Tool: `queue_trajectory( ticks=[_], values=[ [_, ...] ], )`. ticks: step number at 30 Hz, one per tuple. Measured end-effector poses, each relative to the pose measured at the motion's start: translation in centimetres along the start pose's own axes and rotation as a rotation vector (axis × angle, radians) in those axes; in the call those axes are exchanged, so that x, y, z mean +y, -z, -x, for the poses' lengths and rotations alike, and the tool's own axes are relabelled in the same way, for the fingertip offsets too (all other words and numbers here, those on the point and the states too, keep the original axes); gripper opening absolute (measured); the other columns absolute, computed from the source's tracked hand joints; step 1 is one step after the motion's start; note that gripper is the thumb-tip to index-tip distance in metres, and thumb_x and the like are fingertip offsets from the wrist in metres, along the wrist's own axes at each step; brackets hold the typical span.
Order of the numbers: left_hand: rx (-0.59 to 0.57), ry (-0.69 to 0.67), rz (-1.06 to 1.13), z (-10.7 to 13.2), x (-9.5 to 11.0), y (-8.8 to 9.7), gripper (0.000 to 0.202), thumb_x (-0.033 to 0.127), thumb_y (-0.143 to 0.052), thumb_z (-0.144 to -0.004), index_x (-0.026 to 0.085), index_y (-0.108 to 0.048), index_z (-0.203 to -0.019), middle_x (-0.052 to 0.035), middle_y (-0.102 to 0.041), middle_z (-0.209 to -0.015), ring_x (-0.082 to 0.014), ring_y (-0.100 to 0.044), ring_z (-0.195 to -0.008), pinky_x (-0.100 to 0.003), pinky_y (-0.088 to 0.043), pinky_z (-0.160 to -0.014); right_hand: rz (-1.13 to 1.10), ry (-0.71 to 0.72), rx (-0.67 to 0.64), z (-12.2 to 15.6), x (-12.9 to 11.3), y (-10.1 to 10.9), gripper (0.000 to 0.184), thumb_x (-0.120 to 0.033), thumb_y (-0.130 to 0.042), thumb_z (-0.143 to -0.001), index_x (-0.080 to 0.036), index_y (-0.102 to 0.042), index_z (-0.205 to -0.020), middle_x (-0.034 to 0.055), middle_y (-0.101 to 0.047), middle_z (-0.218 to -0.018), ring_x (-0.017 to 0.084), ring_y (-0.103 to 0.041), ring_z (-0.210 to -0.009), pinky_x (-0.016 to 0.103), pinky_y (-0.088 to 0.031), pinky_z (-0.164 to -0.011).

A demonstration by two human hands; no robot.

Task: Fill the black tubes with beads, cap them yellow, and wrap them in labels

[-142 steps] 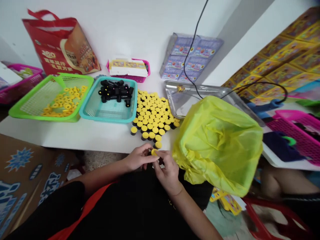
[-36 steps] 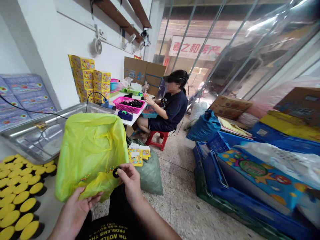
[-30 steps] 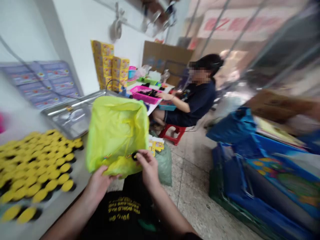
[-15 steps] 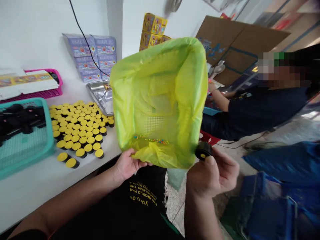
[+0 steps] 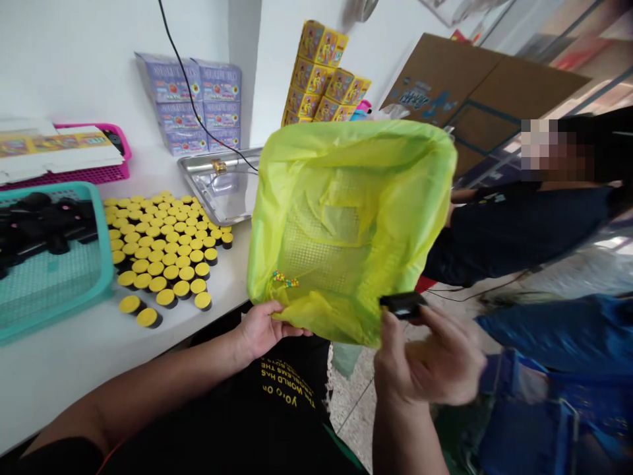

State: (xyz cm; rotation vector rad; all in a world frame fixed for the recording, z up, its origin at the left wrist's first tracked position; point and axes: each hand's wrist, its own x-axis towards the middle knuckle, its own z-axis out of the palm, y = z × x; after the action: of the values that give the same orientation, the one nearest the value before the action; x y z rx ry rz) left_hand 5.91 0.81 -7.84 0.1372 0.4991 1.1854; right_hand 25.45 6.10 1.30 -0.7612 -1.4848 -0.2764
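Note:
My left hand (image 5: 264, 331) grips the near rim of a basket (image 5: 435, 178) lined with a yellow-green plastic bag. The basket is tilted, its open side facing me. Small coloured beads (image 5: 285, 280) lie bunched in its lower left corner. At its lower right corner, my right hand (image 5: 430, 363) pinches a small black round part (image 5: 403, 305), seen nearly edge-on. To the left, many short black cylinders with yellow tops (image 5: 171, 257) stand close together on the white table (image 5: 198, 356).
A turquoise basket (image 5: 105, 264) of black parts and a pink basket (image 5: 99, 173) stand at left. A metal tray (image 5: 230, 198), purple boxes (image 5: 173, 112) and yellow boxes (image 5: 321, 72) are behind. A co-worker (image 5: 534, 224) is at right, near blue bags (image 5: 544, 330).
The basket now sits lower and further right in view, tilted differently. The beads have slid from the lower middle into the lower left corner. The black part has turned edge-on in my right fingers.

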Motion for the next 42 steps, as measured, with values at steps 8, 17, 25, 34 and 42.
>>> queue_trajectory(
  ticks=[8, 17, 25, 34, 42],
  values=[
    [0.137, -0.085, -0.12, 0.4, -0.7, -1.6, 0.03, 0.01, -0.053, -0.079, 0.003, -0.063, -0.106, -0.0155, -0.074, -0.083, -0.0278, -0.074, -0.075, -0.042, -0.06, -0.075, 0.197, -0.307, -0.99, 1.6, -0.7, -7.0, 0.024, -0.034, -0.075, -0.077, -0.016, -0.064, -0.089, 0.0079, -0.065, -0.087, 0.02, -0.062, -0.072, 0.032, -0.049, -0.067],
    [0.265, -0.159, -0.165, 0.5, -1.3, -1.5, 0.022, 0.009, -0.058, -0.072, 0.006, -0.063, -0.094, -0.0133, -0.073, -0.084, -0.0246, -0.071, -0.071, -0.04, -0.061, -0.066, 0.356, -0.418, -1.228, 3.4, -2.1, -10.0, 0.019, -0.03, -0.067, -0.082, -0.014, -0.067, -0.092, 0.0131, -0.069, -0.091, 0.023, -0.064, -0.078, 0.031, -0.044, -0.069],
    [0.37, -0.28, -0.328, 1.5, -1.3, -1.8, 0.026, 0.01, -0.066, -0.062, 0.012, -0.064, -0.087, -0.0072, -0.069, -0.081, -0.0216, -0.067, -0.07, -0.036, -0.06, -0.061, -0.185, -0.948, -0.859, 6.5, -2.3, -10.6, 0.019, -0.039, -0.067, -0.071, -0.021, -0.062, -0.074, 0.0009, -0.066, -0.067, 0.018, -0.059, -0.061, 0.028, -0.044, -0.058],
    [0.334, -0.228, -0.32, 1.6, -0.8, -2.0, 0.03, 0.012, -0.066, -0.066, 0.009, -0.066, -0.096, -0.0089, -0.072, -0.082, -0.0214, -0.068, -0.067, -0.037, -0.061, -0.06, -0.553, -1.321, -0.725, 5.9, -2.4, -10.3, 0.033, -0.046, -0.078, -0.063, -0.02, -0.06, -0.073, -0.0012, -0.064, -0.065, 0.014, -0.056, -0.052, 0.026, -0.042, -0.048],
    [0.31, -0.238, -0.179, 2.2, 1.1, -2.6, 0.043, 0.012, -0.059, -0.078, 0.009, -0.063, -0.121, -0.0156, -0.072, -0.109, -0.0278, -0.072, -0.084, -0.043, -0.063, -0.07, -0.895, -1.305, -0.565, 3.7, -1.2, -7.3, 0.035, -0.043, -0.087, -0.063, -0.019, -0.068, -0.08, 0.0008, -0.069, -0.074, 0.015, -0.065, -0.066, 0.027, -0.053, -0.059]
  ],
)
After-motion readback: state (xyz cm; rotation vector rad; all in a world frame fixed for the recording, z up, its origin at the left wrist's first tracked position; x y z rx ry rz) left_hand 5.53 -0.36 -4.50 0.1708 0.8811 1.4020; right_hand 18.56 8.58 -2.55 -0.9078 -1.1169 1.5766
